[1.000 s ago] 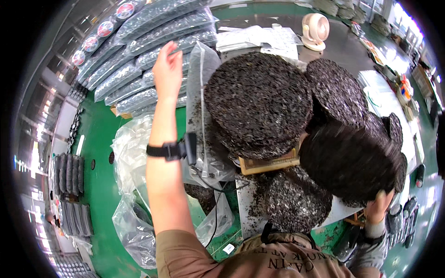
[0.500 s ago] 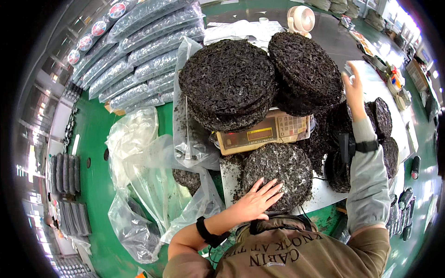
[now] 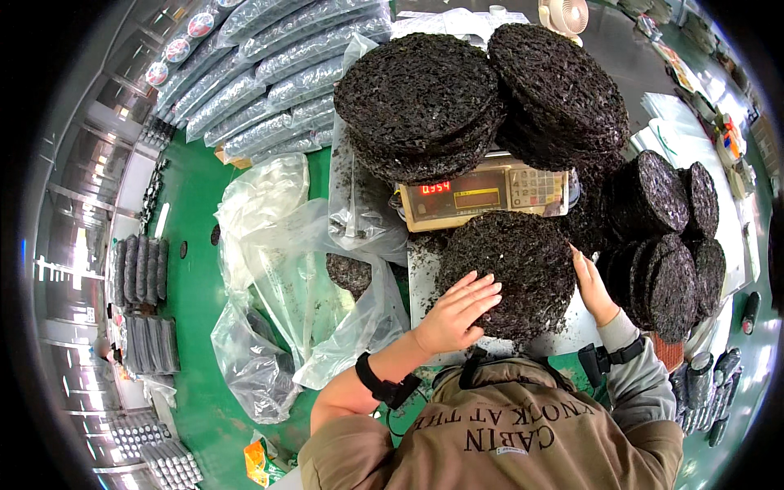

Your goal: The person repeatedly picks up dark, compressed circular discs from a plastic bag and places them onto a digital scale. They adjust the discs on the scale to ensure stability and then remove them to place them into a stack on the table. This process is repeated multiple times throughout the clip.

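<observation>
A thick round black cake of what looks like dried seaweed (image 3: 514,282) lies in front of me on the white tabletop (image 3: 423,302). My left hand (image 3: 461,314) rests flat on its left part, fingers stretched out. Against its right edge is my right hand (image 3: 594,290), its fingers straight and the palm partly hidden. Just beyond the cake stands a beige scale (image 3: 484,192) with lit red digits and a keypad. More cakes are piled over the scale: a left stack (image 3: 418,110) and a tilted right stack (image 3: 559,94).
Several more cakes (image 3: 649,192) stand on edge at the right. Clear plastic bags (image 3: 278,245) sprawl on the left, near the green floor (image 3: 192,343). Filled bags (image 3: 306,61) are piled at the far left. A small fan (image 3: 563,16) stands at the back.
My right hand has come down from beside the tilted stack to the near cake's right edge. The near cake's top looks darker now. Red digits show clearly, and the view has shifted.
</observation>
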`<state>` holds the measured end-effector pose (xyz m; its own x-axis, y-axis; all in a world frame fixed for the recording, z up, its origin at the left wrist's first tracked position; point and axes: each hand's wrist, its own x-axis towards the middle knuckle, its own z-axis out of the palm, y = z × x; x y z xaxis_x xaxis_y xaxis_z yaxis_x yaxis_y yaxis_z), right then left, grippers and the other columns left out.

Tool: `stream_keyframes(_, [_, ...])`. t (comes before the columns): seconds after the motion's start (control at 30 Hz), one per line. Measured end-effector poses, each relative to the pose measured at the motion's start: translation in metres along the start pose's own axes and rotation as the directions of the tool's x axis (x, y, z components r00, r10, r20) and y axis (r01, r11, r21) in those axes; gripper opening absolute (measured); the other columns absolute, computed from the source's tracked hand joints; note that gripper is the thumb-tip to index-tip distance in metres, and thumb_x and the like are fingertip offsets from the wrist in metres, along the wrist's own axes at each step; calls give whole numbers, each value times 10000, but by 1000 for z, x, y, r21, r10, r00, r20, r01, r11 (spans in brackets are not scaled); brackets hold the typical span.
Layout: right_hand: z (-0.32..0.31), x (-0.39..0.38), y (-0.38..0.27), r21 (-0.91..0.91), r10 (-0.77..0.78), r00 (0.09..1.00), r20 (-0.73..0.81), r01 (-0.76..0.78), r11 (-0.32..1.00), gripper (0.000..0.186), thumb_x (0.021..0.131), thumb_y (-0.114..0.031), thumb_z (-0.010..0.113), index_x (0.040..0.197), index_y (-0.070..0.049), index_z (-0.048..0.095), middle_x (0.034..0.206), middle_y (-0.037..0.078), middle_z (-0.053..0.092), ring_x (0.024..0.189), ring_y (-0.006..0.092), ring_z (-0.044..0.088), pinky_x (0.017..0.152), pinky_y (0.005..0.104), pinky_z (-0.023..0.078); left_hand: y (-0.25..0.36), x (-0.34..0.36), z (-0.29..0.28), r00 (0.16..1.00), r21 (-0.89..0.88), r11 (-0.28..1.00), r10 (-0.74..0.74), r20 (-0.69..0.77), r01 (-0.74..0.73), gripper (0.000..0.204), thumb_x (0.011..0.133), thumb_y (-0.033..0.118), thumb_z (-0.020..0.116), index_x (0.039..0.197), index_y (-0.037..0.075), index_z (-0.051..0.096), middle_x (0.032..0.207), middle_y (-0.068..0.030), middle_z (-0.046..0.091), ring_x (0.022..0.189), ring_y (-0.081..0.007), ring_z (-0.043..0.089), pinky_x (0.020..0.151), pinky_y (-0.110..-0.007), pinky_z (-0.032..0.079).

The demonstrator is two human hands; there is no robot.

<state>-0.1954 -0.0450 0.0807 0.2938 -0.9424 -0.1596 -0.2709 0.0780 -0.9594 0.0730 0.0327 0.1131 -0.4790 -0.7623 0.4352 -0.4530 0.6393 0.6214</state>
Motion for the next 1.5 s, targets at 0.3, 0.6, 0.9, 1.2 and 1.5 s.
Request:
stream_keyframes(0.3, [-1,-7,-22,82,-275,958,-76,281,956,470,923,-327,333,1175,55,439,1111,159,540,1055,228,503,933,317,341,20,14,-53,951,79,988,150,-269,-134,436,877,342,415,1082,-32,505,1106,-190,543,1060,-324,515,923,-406,393])
stream_keyframes(0.6, [-4,-12,-25,-67,-295,953,-69,290,955,325,865,-103,413,1144,61,442,1128,136,528,1078,206,483,929,297,345,72,109,-151,800,556,743,561,-213,-373,238,713,3,552,948,-16,582,1018,-180,584,939,-324,582,836,-402,467])
stream_keyframes(0.9, [6,-5,-23,-367,-416,902,118,429,825,435,745,-48,542,1160,18,430,1163,189,486,1086,326,466,932,355,357,-20,145,-161,995,829,557,46,-87,47,654,692,174,650,1244,-19,358,1287,-170,379,1232,-304,315,1022,-461,219])
stream_keyframes(1.2, [10,-2,21,-441,-151,986,73,168,882,548,807,-199,555,1226,75,332,1172,256,460,1096,376,443,924,372,351,-2,1,11,767,427,896,-186,614,-124,919,611,358,709,1314,-1,237,1385,-195,173,1305,-309,131,1031,-490,157])
stream_keyframes(1.5, [17,-6,-15,159,-18,1000,-11,20,987,402,770,-14,555,1148,59,439,1041,106,554,902,150,527,813,273,417,-15,-5,15,854,255,965,-79,515,-64,845,617,330,713,1299,54,298,1385,-160,200,1291,-326,162,1049,-457,144])
